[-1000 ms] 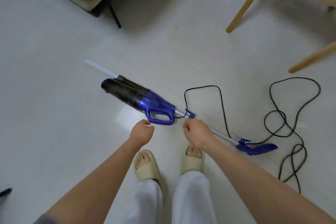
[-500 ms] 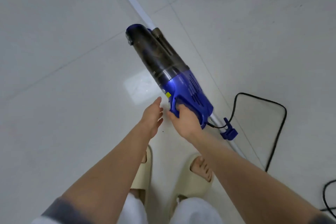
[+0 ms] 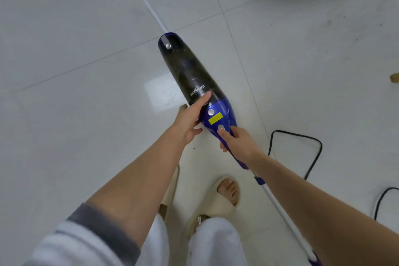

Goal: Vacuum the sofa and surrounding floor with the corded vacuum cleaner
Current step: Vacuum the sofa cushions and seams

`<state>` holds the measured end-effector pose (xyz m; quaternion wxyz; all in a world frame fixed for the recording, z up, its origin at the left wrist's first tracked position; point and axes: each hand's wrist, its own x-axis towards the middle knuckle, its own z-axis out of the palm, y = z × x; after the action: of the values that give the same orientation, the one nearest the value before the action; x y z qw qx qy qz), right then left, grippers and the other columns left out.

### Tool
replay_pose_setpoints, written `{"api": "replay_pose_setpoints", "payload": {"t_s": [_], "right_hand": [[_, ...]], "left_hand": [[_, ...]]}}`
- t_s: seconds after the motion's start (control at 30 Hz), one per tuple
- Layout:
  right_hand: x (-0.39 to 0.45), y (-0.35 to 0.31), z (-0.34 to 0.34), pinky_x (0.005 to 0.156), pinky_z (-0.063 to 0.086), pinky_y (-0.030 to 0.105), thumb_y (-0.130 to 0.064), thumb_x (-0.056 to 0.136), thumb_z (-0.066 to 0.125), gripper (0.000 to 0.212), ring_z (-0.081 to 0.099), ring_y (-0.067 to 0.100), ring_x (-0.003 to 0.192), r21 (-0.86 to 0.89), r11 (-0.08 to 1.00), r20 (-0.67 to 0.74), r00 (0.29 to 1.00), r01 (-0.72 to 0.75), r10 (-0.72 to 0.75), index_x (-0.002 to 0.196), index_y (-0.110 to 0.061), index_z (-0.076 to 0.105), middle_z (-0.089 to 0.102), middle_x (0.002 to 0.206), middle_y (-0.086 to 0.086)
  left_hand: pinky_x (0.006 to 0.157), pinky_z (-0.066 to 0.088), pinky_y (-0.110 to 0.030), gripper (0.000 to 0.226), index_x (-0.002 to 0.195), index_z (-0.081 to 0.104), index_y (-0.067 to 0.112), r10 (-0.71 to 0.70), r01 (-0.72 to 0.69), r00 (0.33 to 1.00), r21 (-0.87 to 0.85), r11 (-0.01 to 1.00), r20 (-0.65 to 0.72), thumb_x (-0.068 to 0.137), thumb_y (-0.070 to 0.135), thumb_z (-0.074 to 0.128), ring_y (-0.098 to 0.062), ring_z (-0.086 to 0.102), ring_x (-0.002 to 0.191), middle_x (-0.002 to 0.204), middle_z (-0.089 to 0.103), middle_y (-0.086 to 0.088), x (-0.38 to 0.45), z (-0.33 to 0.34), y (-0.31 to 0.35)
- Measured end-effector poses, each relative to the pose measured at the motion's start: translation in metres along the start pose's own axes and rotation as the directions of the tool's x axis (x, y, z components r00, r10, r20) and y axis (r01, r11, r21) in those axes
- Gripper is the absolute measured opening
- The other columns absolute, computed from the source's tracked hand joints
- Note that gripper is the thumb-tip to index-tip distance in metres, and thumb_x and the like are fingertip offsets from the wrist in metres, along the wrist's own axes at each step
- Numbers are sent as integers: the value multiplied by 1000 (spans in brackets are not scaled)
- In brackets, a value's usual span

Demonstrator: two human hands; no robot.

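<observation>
nearest, two feet in pale slippers [image 3: 218, 198] stand on the white tiled floor [image 3: 75, 71], and the vacuum's thin white tube [image 3: 280, 207] runs down past the right forearm to the near right corner. the right hand [image 3: 237, 142] is wrapped around the blue handle of the vacuum cleaner [image 3: 194, 80], its thumb lying on the oval button on top; this grip is closed firmly on the handle. the left hand [image 3: 190, 116] lies along the left side of the body with its fingers stretched almost straight, steadying rather than clasping. the black cord [image 3: 311, 157] loops on the tiles to the right, well apart from the feet.

the step looks like lifting and readying the unit. to do it well, carry the weight in the right hand, keep the left supporting under the dark dust cup, and mind the long tube swinging at both ends. sweep the cord clear before stepping. the sofa is not in view; only a dark shadow lies far right.
</observation>
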<state>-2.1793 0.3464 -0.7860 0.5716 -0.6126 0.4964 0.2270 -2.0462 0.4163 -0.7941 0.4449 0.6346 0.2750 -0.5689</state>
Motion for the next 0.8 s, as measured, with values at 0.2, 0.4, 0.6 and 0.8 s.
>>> {"api": "replay_pose_setpoints", "payload": {"t_s": [0.2, 0.4, 0.6, 0.8], "right_hand": [[-65, -17, -11, 60, 41, 25, -35, 97, 52, 33, 51, 14, 59, -27, 1000, 60, 998, 4, -2, 74, -11, 53, 58, 63, 4], [-86, -36, -21, 58, 42, 27, -31, 92, 58, 30, 52, 16, 57, -36, 998, -16, 998, -60, 60, 71, -11, 54, 57, 63, 7], [-94, -47, -17, 58, 47, 29, -29, 89, 62, 30, 57, 18, 57, -35, 998, -122, 992, -48, 43, 81, 0, 64, 62, 65, 14], [-101, -48, -6, 61, 49, 27, -39, 90, 61, 34, 60, 15, 59, -17, 1000, -159, 987, -26, 23, 81, -6, 66, 69, 68, 10]], "left_hand": [[78, 58, -49, 98, 121, 42, 16, -62, -17, 941, -229, 973, -334, 41, 43, 94, -27, 67, 86, 104, 64, -5, -40, 23, 6], [75, 58, -50, 91, 119, 40, 18, -130, 11, 926, -318, 948, -355, 48, 41, 91, -26, 66, 82, 100, 62, -5, -68, 22, 5], [77, 58, -48, 87, 112, 32, 20, -93, -14, 923, -275, 961, -373, 51, 42, 90, -24, 65, 80, 93, 57, -3, -78, 22, 11], [82, 57, -47, 92, 112, 32, 20, -20, -55, 922, -183, 982, -386, 45, 46, 90, -27, 64, 88, 103, 58, -6, -82, 19, 19]]}}
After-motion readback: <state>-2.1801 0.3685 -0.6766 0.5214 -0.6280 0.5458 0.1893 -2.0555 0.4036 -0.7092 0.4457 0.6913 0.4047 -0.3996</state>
